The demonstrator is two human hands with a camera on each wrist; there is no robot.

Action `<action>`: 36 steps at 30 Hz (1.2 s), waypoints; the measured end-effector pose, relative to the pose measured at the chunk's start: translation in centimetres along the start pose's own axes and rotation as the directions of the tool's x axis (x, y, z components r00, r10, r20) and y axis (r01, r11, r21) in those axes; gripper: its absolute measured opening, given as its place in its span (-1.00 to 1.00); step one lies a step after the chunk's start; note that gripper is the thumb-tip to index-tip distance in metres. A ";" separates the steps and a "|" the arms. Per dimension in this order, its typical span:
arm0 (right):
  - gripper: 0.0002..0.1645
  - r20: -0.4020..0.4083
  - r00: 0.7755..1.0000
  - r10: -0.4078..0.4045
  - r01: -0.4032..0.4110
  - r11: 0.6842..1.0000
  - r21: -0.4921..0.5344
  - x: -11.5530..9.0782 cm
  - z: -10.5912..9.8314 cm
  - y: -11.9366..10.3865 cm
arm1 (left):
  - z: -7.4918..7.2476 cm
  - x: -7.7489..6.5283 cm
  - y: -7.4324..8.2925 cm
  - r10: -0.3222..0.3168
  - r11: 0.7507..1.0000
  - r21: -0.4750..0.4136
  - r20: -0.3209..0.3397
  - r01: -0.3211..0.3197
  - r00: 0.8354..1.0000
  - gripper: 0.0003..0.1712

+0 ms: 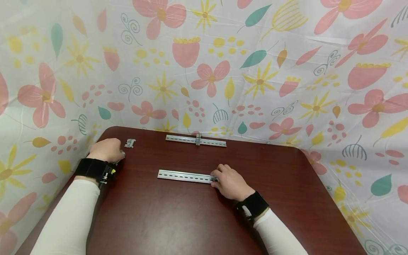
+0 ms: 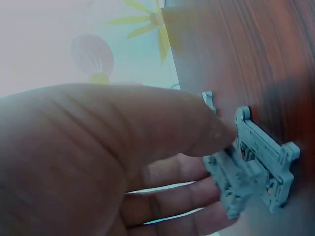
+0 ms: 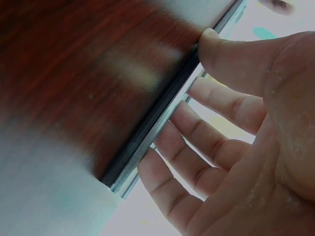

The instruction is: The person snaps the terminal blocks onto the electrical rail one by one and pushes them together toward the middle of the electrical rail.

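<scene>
My left hand [image 1: 106,150] is at the table's far left. In the left wrist view its thumb and fingers pinch a grey DIN rail terminal block [image 2: 229,184], partly hidden by the thumb. Right beside it on the table is another grey terminal block [image 2: 266,157]. A silver slotted DIN rail [image 1: 185,176] lies across the middle of the table. My right hand [image 1: 231,182] grips its right end, thumb at the near edge and fingers along the far edge, as the right wrist view shows.
Near the table's back edge lies a second DIN rail [image 1: 178,138], with upright grey pieces [image 1: 198,139] fitted across its middle. A flower-patterned curtain [image 1: 210,78] hangs close behind and beside the dark wooden table [image 1: 153,219].
</scene>
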State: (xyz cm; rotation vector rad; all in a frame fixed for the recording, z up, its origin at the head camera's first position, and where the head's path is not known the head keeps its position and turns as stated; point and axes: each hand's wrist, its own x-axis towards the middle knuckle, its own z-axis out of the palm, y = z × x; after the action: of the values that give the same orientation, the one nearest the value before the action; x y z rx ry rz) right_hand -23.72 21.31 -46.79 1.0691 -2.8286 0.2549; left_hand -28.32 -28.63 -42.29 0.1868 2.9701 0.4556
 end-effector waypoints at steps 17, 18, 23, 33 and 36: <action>-0.62 0.017 1.000 -0.001 0.001 1.000 -0.003 0.1 0.2 0.3 | 2.0 1.5 3.8 0.156 0.987 0.056 -0.175 -0.149 0.972 -0.86; -0.62 0.019 1.000 0.000 0.001 1.000 -0.002 0.1 0.1 0.3 | 2.3 1.6 4.1 0.174 0.984 0.064 -0.186 -0.164 0.967 -0.86; -0.64 0.030 1.000 -0.001 0.001 1.000 0.008 0.2 -0.1 0.4 | 3.0 1.9 5.7 0.246 0.968 0.104 -0.233 -0.227 0.941 -0.83; -0.65 0.032 0.999 -0.011 0.010 1.000 0.020 0.4 -0.2 0.8 | 4.1 1.2 9.8 0.340 0.939 0.146 -0.272 -0.310 0.900 -0.68; -0.62 0.032 0.999 -0.008 0.007 1.000 0.030 0.4 -0.4 0.7 | 4.5 0.8 11.1 0.366 0.930 0.148 -0.299 -0.336 0.881 -0.66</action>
State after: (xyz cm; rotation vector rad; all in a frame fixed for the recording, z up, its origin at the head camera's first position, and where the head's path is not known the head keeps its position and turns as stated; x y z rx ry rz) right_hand -24.52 21.64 -46.43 1.0990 -2.8573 0.2833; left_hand -27.34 -16.74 -43.25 0.7430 3.2881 0.4214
